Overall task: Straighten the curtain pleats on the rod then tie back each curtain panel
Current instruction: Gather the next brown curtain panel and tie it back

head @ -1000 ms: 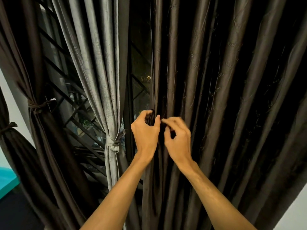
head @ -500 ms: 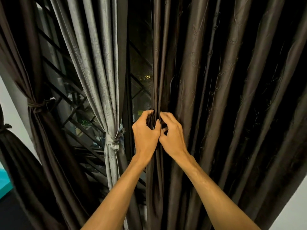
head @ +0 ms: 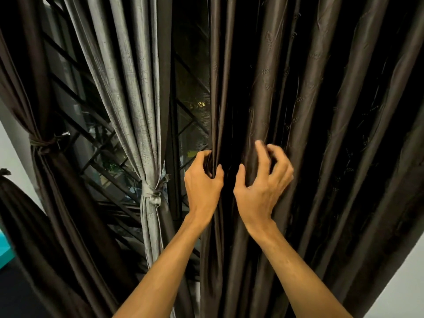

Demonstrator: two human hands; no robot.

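Observation:
A dark brown curtain panel (head: pixel 321 134) hangs loose in long pleats over the right half of the view. My left hand (head: pixel 203 184) pinches the gathered folds at this panel's left edge. My right hand (head: pixel 263 182) is beside it, fingers spread and curled against the following pleat, holding nothing. A silver-grey curtain panel (head: pixel 130 88) hangs to the left, bound by a grey tie (head: pixel 152 195). Farther left a dark brown panel (head: pixel 57 203) is bound by a dark tie (head: pixel 43 144). The rod is out of view.
A window with a dark diagonal grille (head: pixel 96 143) shows between the panels. A dark vertical window frame (head: pixel 174 157) stands just left of my left hand. White wall (head: pixel 401 283) appears at the lower right, and a teal surface (head: pixel 3 253) at the left edge.
My right hand has let go of the folds it pinched beside the left hand, moved right and spread its fingers on the adjoining pleat. My left hand keeps its grip.

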